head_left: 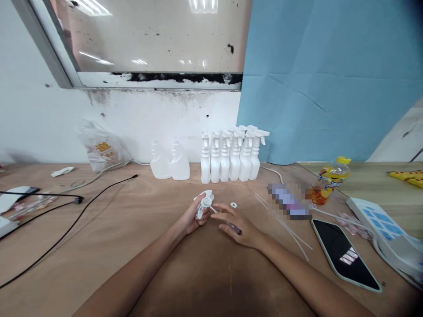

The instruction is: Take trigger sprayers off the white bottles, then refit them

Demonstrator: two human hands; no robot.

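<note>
White plastic formed the trigger head, which was held above the counter at the centre of the work area, in front of the person. The left hand supported this part: its fingers were curled closely around the body, with the round collar exposed toward the right hand. The right fingers were partly bent and closed lightly on a slim tool with a dark handle. The handle lay across the inside of the hand, and the thin shaft pointed toward the trigger head. Contact between the tool tip and the part could not be determined.

A small white ring lay flat on the counter, just beyond the right fingers. Thin white tubes lay at a slant to the right of the same hand.

Six assembled spray bottles stood upright in a close row near the wall, trigger heads fitted. Two bare-necked bottles stood to the left of this row, side by side.

At the right side of the counter, a phone lay screen up, next to a white power strip. A drink bottle with a yellow cap stood behind them.
</note>
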